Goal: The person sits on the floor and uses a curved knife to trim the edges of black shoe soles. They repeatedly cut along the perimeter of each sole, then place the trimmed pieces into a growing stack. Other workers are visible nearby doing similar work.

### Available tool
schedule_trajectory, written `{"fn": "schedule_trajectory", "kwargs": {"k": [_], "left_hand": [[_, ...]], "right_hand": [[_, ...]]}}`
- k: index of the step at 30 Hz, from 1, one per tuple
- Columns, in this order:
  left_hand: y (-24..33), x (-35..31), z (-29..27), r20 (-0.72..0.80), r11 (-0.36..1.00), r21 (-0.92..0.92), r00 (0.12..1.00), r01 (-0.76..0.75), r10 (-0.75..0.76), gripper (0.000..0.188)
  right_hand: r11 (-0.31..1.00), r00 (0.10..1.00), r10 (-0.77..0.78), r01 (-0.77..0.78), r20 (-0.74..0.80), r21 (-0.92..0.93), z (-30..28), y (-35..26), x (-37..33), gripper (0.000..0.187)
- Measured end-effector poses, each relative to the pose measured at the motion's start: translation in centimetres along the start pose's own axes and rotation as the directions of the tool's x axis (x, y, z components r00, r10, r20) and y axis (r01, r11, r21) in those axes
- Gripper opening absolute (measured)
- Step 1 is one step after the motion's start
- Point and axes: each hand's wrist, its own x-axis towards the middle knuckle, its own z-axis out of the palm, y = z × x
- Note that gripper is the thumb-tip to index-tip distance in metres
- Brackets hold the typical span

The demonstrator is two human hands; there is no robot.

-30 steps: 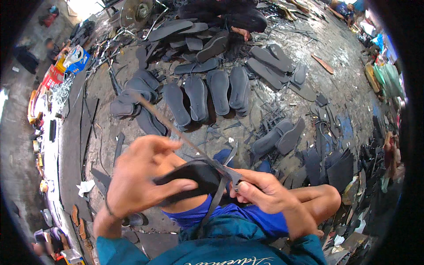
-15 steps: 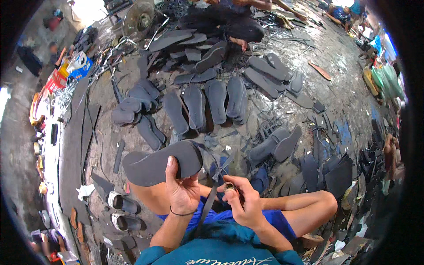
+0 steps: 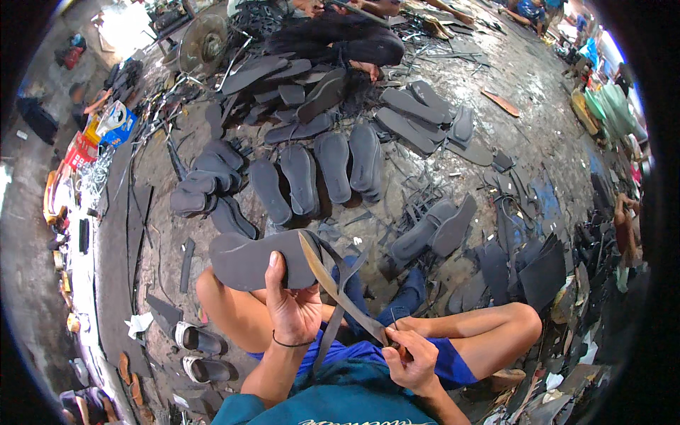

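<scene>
My left hand (image 3: pixel 296 308) grips a dark grey sandal sole (image 3: pixel 258 262), thumb pressed on its flat face and fingers underneath. From the sole's right end a dark strap with a tan edge (image 3: pixel 327 278) runs down to my right hand (image 3: pixel 414 360). A second, narrower black strap (image 3: pixel 336 319) hangs beside it toward my lap. My right hand is closed at the strap's far end. In its fist sits a small tool with an orange-brown handle (image 3: pixel 403 352) and a thin metal tip; its exact kind is partly hidden by the fingers.
Several grey soles (image 3: pixel 297 180) lie in a row ahead, below a larger sole pile (image 3: pixel 283 81). More sandals (image 3: pixel 423 232) and rubber sheets (image 3: pixel 542 273) lie to the right. White-trimmed shoes (image 3: pixel 198 338) are at left. Another person (image 3: pixel 340 39) sits beyond the pile; a fan (image 3: pixel 202 44) stands nearby.
My right hand has moved down and right, away from the sole. The tan-edged strap now stretches between sole and hand. The sole has shifted slightly right.
</scene>
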Motion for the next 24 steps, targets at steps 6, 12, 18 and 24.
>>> {"fn": "schedule_trajectory", "kwargs": {"k": [6, 12, 18, 24], "left_hand": [[0.4, -1.1, 0.1, 0.112, 0.995, -0.041, 0.99, 0.096, -0.091, 0.032], [-0.3, -2.5, -4.2, 0.097, 0.98, -0.007, 0.976, 0.197, -0.195, 0.041], [-0.1, -4.7, -7.7, 0.102, 0.954, 0.113, 0.951, 0.279, -0.29, 0.051], [-0.2, -6.9, -10.2, -0.134, 0.929, 0.291, 0.972, 0.227, -0.195, 0.06]], "right_hand": [[0.995, 0.999, -0.024, 0.026, 0.031, -0.097, -0.7, -0.2, 0.5, 0.03], [0.986, 0.993, 0.039, -0.02, 0.109, -0.167, -2.5, -2.4, 1.2, 0.03], [0.979, 0.955, 0.188, -0.161, 0.231, -0.129, -4.0, -4.0, 1.4, 0.031], [0.939, 0.862, 0.325, -0.343, 0.388, -0.026, -3.5, -5.0, 2.2, 0.031]]}}
